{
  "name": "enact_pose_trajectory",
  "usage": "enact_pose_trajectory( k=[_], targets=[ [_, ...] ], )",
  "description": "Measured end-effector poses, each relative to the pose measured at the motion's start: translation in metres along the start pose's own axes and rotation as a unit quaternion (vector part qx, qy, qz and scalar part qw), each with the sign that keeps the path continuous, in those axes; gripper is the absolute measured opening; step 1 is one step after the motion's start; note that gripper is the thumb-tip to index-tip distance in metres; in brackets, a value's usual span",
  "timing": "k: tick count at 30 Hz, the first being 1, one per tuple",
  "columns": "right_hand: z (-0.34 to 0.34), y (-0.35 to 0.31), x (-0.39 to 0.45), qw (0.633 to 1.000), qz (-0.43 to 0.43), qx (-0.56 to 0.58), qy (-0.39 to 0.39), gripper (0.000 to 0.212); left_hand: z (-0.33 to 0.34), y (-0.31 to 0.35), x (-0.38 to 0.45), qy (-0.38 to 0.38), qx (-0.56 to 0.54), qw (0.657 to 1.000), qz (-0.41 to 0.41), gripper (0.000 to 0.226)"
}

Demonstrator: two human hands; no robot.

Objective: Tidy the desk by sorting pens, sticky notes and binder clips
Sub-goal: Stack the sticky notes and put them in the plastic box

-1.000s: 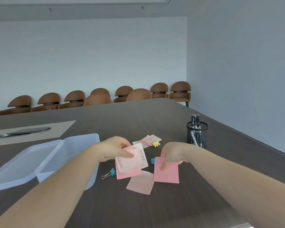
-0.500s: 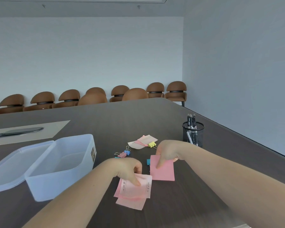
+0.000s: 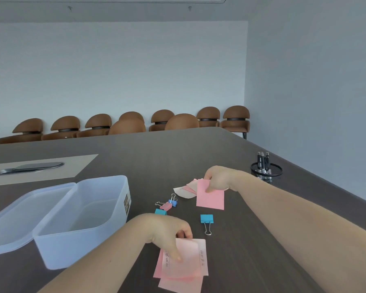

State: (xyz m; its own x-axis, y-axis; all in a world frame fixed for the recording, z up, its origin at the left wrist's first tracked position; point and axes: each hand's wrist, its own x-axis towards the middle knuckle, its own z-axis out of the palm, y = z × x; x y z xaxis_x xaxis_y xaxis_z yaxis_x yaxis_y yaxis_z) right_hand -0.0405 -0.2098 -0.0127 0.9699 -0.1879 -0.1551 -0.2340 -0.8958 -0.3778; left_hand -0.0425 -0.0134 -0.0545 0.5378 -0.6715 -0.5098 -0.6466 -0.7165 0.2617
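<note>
My left hand (image 3: 167, 233) pinches a small stack of pink sticky notes (image 3: 184, 265) low over the dark table, near its front edge. My right hand (image 3: 218, 178) holds one pink sticky note (image 3: 210, 197) farther back, above a few pale notes (image 3: 186, 189) lying on the table. A blue binder clip (image 3: 206, 219) lies between my hands. Pink, blue and teal binder clips (image 3: 166, 206) sit to the left of it. Several black pens stand in a mesh pen cup (image 3: 266, 172) at the right.
An open translucent plastic box (image 3: 82, 218) stands at the left, its lid (image 3: 19, 216) lying beside it. A beige mat with a dark flat object (image 3: 30, 167) lies farther back left. Brown chairs (image 3: 131, 123) line the far wall.
My left hand has carried its stack of notes down toward the table's front edge. My right hand has lifted its pink note back toward the pale notes, uncovering the blue binder clip.
</note>
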Motion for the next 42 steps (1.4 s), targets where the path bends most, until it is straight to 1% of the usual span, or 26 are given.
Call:
enact_pose_trajectory(
  k=[3, 6, 9, 12, 20, 26, 31, 37, 39, 42],
  targets=[
    [0.001, -0.01, 0.02, 1.0, -0.01, -0.016, -0.025, 0.036, -0.004, 0.0, 0.002, -0.008, 0.033, 0.999, 0.006, 0.054],
    [0.009, -0.02, 0.031, 0.999, -0.022, -0.026, -0.041, 0.042, -0.01, 0.003, 0.007, -0.021, 0.074, 0.997, 0.02, 0.048],
    [0.016, -0.024, 0.036, 0.998, -0.029, -0.029, -0.048, 0.044, -0.013, 0.005, 0.012, -0.04, 0.109, 0.993, 0.029, 0.046],
    [0.018, -0.02, 0.037, 0.998, -0.028, -0.026, -0.047, 0.044, -0.015, 0.007, 0.015, -0.05, 0.121, 0.991, 0.027, 0.045],
    [0.015, -0.011, 0.034, 0.999, -0.01, -0.023, -0.032, 0.047, -0.014, 0.003, 0.012, -0.035, 0.109, 0.993, 0.029, 0.045],
    [0.011, -0.014, 0.035, 1.0, -0.004, -0.015, -0.024, 0.039, -0.015, 0.002, 0.011, -0.016, 0.095, 0.995, 0.033, 0.045],
    [0.011, -0.01, 0.045, 1.0, 0.008, 0.016, -0.013, 0.034, -0.02, -0.001, 0.013, -0.001, 0.076, 0.997, 0.026, 0.045],
    [0.018, -0.009, 0.069, 0.998, 0.034, 0.056, 0.015, 0.032, -0.022, -0.006, 0.023, -0.035, 0.044, 0.998, 0.016, 0.044],
    [0.022, -0.011, 0.079, 0.996, 0.045, 0.068, 0.029, 0.028, -0.023, -0.008, 0.026, -0.045, 0.031, 0.998, 0.016, 0.044],
    [0.032, -0.014, 0.09, 0.995, 0.068, 0.07, 0.031, 0.034, -0.024, -0.012, 0.029, -0.03, 0.023, 0.999, 0.019, 0.044]
  ],
)
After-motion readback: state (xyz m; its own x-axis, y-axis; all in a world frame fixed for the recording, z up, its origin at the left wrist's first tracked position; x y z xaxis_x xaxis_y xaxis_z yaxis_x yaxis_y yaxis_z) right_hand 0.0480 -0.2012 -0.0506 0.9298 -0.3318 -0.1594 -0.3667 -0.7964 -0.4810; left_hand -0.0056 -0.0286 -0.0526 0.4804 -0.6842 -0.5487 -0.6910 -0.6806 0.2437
